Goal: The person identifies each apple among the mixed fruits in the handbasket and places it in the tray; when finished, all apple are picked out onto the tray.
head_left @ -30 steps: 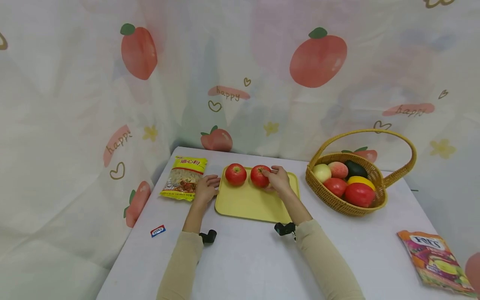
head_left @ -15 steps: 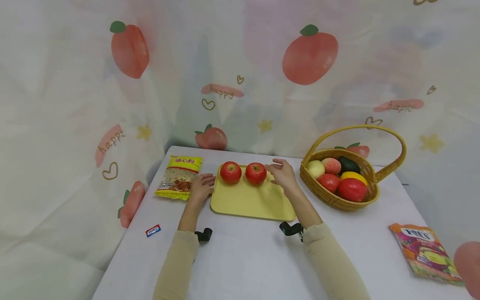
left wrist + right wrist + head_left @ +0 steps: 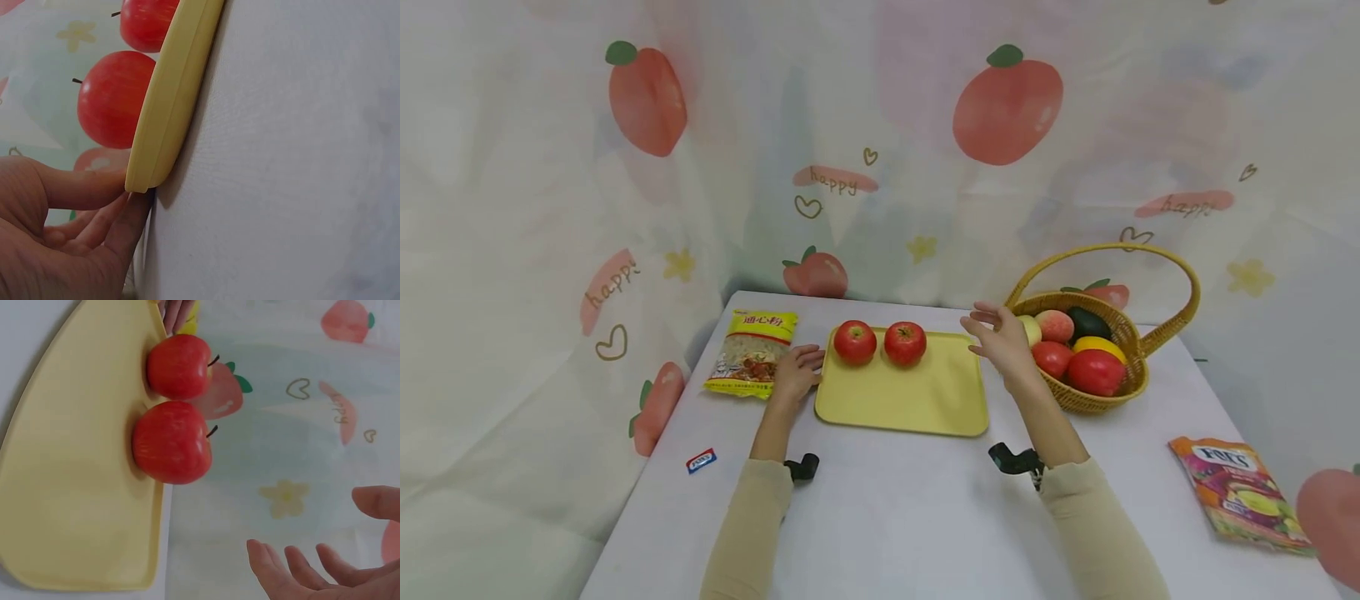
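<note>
Head view: A person's left hand (image 3: 796, 375), fingers extended, touches the left edge of a yellow tray (image 3: 902, 404), where two red apples (image 3: 905, 344) sit side by side near the far rim; the right hand (image 3: 1007, 343) hovers, fingers spread apart, between the tray and a wicker fruit basket (image 3: 1088, 403).

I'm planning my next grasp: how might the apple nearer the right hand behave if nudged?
That apple would probably roll, being nearly round. Its smooth, shiny skin may feel slippery. The yellow tray has a low rim, which might slow it.
</note>
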The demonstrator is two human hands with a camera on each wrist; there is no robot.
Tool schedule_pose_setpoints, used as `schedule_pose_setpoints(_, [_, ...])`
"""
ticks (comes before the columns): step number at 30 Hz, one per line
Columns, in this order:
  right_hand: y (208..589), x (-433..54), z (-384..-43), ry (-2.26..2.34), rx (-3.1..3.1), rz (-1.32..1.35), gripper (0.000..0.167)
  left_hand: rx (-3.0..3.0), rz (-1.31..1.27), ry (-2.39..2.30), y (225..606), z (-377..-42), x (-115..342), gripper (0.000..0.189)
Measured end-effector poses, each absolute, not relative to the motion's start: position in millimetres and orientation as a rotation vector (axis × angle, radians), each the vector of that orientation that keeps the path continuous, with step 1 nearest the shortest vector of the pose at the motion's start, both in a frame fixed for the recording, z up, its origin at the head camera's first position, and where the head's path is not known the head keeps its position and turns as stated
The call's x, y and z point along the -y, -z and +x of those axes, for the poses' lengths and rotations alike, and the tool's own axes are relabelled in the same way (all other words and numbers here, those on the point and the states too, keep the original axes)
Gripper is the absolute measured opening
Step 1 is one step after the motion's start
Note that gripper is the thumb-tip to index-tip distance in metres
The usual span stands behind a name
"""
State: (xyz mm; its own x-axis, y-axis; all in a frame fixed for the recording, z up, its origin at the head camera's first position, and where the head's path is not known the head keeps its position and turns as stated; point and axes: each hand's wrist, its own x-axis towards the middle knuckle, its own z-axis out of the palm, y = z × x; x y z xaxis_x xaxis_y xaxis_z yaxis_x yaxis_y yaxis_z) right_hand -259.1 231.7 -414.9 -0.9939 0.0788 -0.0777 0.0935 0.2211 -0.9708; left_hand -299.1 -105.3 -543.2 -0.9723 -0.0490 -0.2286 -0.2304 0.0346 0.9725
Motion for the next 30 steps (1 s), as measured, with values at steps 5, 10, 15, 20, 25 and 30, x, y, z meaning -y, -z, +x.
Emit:
schedule_pose_setpoints(5, [399.9,-249.6,-250.8,1.930,-2.454,0.223,0.065,-2.162,-0.292,-2.080,544.1,-298.2,105.2,0.059])
schedule_pose_setpoints(10, [388.0,-268.1,-246.0,1.918,-2.481,0.217,0.066,-2.167,-0.301,-2.070,546.0,-298.1,106.1,0.058])
schedule_pose_setpoints(15, [382.4,-289.3,-243.5,1.889,-2.535,0.246,0.065,-2.167,-0.294,-2.058,544.2,-297.7,106.4,0.058])
schedule_pose_setpoints(20, [380.8,-312.8,-241.3,1.860,-2.558,0.249,0.065,-2.152,-0.292,-2.070,543.2,-298.4,106.5,0.058])
schedule_pose_setpoints(25, [381.0,-337.9,-241.0,1.757,-2.581,0.229,0.066,-2.158,-0.294,-2.059,545.4,-299.4,106.6,0.059])
schedule_pose_setpoints(30, [384.0,-364.0,-246.4,1.595,-2.604,0.202,0.069,-2.165,-0.295,-2.053,547.7,-300.3,107.2,0.059])
